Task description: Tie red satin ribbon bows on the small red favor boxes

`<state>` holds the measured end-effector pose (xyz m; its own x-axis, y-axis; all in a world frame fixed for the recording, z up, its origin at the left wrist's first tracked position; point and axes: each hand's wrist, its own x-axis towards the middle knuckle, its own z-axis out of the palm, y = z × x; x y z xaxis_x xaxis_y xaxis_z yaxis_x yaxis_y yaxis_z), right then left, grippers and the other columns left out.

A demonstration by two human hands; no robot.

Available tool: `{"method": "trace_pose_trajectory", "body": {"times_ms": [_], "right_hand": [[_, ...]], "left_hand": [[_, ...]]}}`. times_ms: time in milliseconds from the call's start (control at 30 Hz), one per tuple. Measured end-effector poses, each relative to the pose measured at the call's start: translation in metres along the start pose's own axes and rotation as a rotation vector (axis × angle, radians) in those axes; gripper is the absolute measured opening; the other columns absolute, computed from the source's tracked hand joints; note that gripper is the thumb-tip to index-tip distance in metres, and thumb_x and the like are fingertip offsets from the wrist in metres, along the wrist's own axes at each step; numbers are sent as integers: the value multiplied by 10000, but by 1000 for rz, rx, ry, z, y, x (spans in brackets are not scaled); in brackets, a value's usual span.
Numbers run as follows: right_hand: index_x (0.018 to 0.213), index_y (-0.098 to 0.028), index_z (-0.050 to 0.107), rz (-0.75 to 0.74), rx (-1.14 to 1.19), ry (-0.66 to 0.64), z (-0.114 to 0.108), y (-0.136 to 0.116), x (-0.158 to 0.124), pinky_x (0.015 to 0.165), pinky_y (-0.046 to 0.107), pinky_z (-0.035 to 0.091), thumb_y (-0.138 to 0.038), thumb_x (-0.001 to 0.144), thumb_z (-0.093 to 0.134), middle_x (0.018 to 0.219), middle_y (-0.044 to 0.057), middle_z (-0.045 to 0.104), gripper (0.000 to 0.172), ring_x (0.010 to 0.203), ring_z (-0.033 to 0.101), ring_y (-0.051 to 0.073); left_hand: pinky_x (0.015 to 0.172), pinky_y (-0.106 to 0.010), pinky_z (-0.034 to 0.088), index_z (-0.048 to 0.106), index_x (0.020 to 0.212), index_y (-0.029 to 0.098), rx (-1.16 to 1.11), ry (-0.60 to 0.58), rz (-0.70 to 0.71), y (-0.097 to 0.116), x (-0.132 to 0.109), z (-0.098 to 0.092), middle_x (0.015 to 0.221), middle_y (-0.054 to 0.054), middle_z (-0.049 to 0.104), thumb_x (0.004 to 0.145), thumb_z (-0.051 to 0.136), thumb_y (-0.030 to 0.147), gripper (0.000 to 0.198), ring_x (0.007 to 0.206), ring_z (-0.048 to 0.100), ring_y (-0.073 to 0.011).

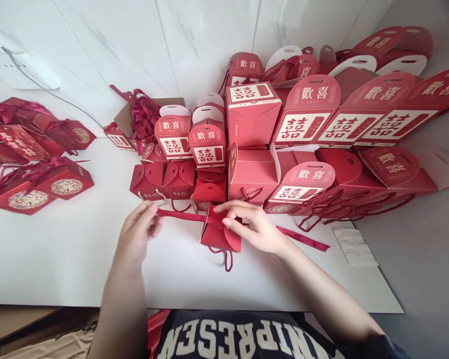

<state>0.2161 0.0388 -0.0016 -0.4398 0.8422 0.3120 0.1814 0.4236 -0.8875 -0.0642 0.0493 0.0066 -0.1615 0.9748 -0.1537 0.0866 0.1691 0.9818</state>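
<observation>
A small red gift box [220, 238] with a looped cord handle [224, 259] sits on the white table in front of me. Across its top runs a red ribbon [183, 215], pulled out to the left. My left hand [140, 222] pinches the ribbon's left end, a little above the table. Over the box top, my right hand [249, 224] has thumb and forefinger pressed on the ribbon where it crosses the flaps. The ribbon's other end comes out past my right wrist and lies on the table.
Red boxes printed with white panels [303, 124] stand stacked along the back and right. An open carton of loose ribbons [140, 114] is by the wall. At the left lie ribbon-tied hexagonal boxes [30, 197]. White tissue [353, 247] lies at the right edge.
</observation>
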Motion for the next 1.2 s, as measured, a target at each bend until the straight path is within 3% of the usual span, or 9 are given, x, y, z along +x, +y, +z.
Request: {"method": "trace_pose_trajectory", "body": {"times_ms": [100, 233, 300, 367, 467, 567, 767, 900, 1200], "right_hand": [[776, -208, 578, -63, -50, 126, -10, 5, -22, 933, 346, 458, -235, 967, 552, 1160, 80, 682, 195, 1071, 625, 216], [802, -215, 600, 69, -83, 257, -22, 14, -45, 869, 329, 461, -271, 982, 540, 1035, 57, 694, 198, 970, 632, 198], [872, -220, 617, 172, -82, 256, -24, 17, -49, 863, 336, 455, -326, 996, 515, 1037, 54, 688, 193, 976, 627, 204], [957, -226, 616, 285, -78, 208, -23, 19, -50, 835, 341, 452, -391, 1007, 477, 1044, 51, 679, 222, 972, 621, 212], [1012, -230, 587, 417, -35, 137, -19, 21, -47, 766, 333, 445, -480, 1005, 440, 1017, 44, 665, 290, 927, 608, 211], [978, -221, 566, 438, 49, 111, -14, 24, -46, 730, 309, 424, -513, 989, 459, 948, 26, 637, 311, 846, 577, 180], [880, -186, 561, 395, 265, -53, -8, 29, -46, 690, 265, 406, -482, 879, 667, 847, 8, 579, 314, 755, 512, 138], [762, -170, 564, 370, 320, -98, -9, 24, -42, 656, 251, 387, -494, 888, 649, 769, 1, 544, 358, 708, 485, 127], [811, -166, 605, 527, 462, -134, -11, 13, -27, 572, 242, 399, -567, 943, 525, 467, -43, 552, 430, 469, 503, 107]], "left_hand": [[463, -184, 306, 528, 793, 199, 92, 180, -6, -2, 10, -35, 602, 37, 534, 812, 632, 405, 231, 487, 446, -88], [587, -267, 415, 627, 848, 203, 761, 291, -36, -5, 18, -59, 823, -31, 671, 841, 594, 401, 201, 672, 586, -175], [720, -309, 473, 645, 992, 229, 891, 195, 25, -2, 18, -52, 1046, -41, 700, 865, 579, 426, 244, 869, 640, -225], [872, -328, 483, 621, 1117, 264, 828, 14, 128, 4, 16, -33, 1217, -24, 664, 913, 517, 478, 312, 1049, 630, -235], [969, -326, 458, 604, 1184, 285, 744, -314, 182, 14, 11, 1, 1287, -21, 631, 940, 467, 526, 369, 1168, 587, -236], [959, -319, 459, 600, 1165, 267, 678, -504, 193, 18, 10, 26, 1242, -31, 641, 937, 481, 533, 370, 1157, 582, -235], [683, -265, 474, 581, 889, 194, 501, -688, 30, 7, 16, 41, 857, -7, 627, 912, 507, 561, 375, 774, 594, -167], [645, -262, 438, 552, 730, 162, 397, -747, 17, 1, 20, 44, 777, -9, 546, 882, 551, 555, 421, 709, 533, -147], [505, -213, 399, 428, 731, 192, 178, -832, -162, 5, 13, 48, 567, 43, 531, 818, 692, 426, 362, 513, 512, -102]]}}
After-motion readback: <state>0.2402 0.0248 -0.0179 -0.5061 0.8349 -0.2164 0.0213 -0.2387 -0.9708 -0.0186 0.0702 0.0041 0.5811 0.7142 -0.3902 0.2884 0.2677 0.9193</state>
